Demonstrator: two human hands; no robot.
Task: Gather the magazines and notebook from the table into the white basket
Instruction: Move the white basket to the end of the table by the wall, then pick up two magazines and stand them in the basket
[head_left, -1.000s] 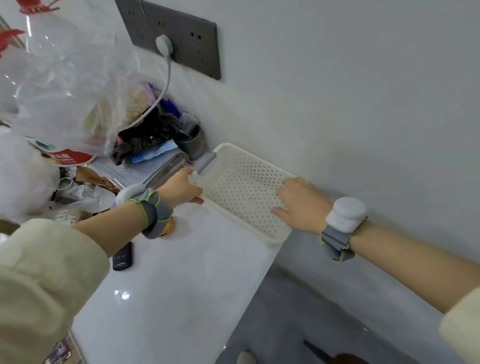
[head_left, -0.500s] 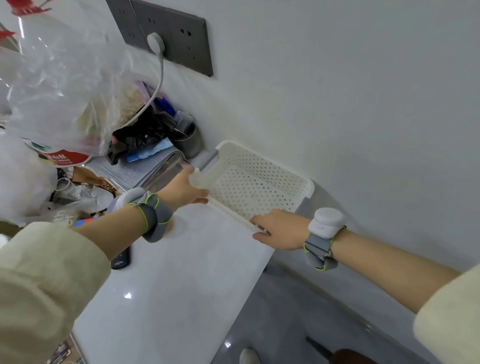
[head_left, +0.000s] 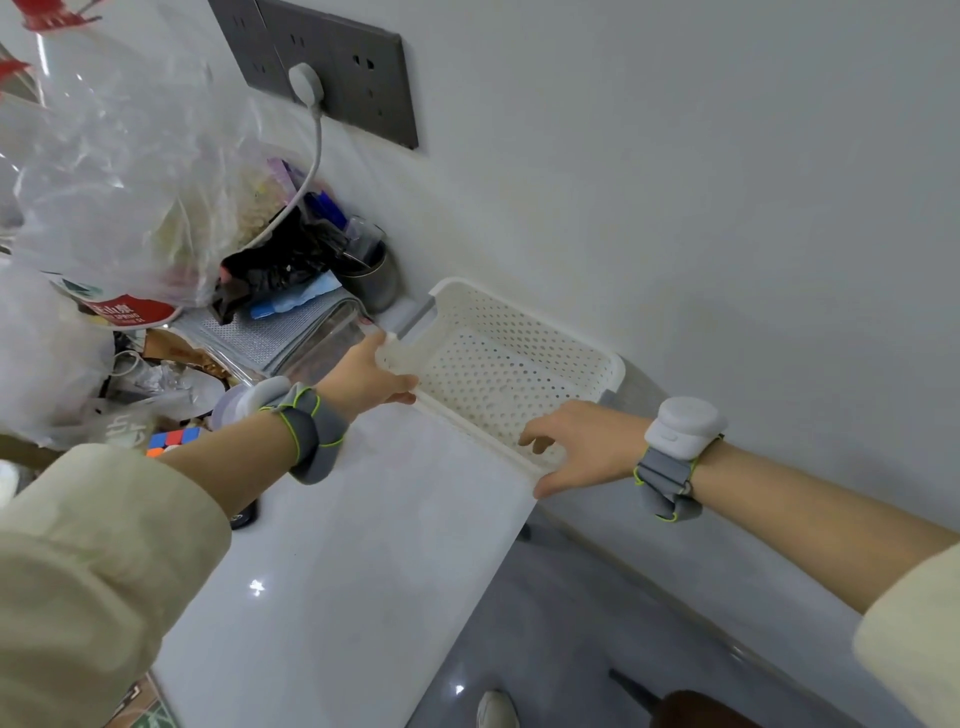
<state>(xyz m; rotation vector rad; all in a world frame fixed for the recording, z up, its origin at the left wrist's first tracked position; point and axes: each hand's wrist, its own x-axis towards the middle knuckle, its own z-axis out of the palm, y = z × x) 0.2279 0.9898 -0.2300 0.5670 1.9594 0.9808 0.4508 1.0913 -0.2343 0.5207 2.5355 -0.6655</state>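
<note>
**Item: white basket (head_left: 498, 374).** Perforated plastic with nothing lying in it. It sits at the far corner of the tabletop (head_left: 337, 571), its long side close against the wall (head_left: 675, 208).

**Holds.** The left hand (head_left: 366, 379) grips the left end, thumb on the near rim. The right hand (head_left: 582, 447) grips the near right corner, fingers curled over the rim and thumb beneath.

**Step in hand, as judged.** Drawing the basket clear for loading. It is best lifted or slid level, both ends moving together and away from the wall. The right corner lies by the tabletop's edge, so the thumb should keep supporting it from below. The left end should be steered clear of the dark cup (head_left: 371, 275) and the heaped plastic bag (head_left: 130, 182) beside it.

**Magazines, notebook.** Not identifiable in this view.

**Change noted.** A second ago the right hand lay flat on the basket's far right end. Half a second ago it had come round to the near rim. It now sits at the corner with the thumb tucked under. The left hand keeps its place, and the basket's right end appears swung a little off the wall.

**Nearby.** Colour cube (head_left: 174, 440); socket panel (head_left: 332, 67).
</note>
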